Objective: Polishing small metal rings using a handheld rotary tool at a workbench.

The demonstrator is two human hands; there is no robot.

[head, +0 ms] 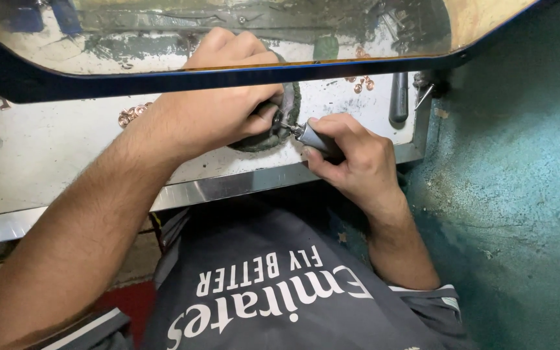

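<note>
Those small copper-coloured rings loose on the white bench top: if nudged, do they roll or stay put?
The copper-coloured rings look thin and seem to lie flat in a cluster, so they would probably slide or scatter rather than roll. They appear light, so a brush from the left hand could likely shift them. The bench top looks smooth, offering little grip.

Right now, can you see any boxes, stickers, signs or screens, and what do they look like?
No boxes, stickers, signs or screens show.
Only print in view: white block letters on the person's dark grey shirt, bottom middle, upside down from this view.
Left hand grips a dark round pad on the white bench.
Right hand holds a small grey-handled tool against it.
</note>
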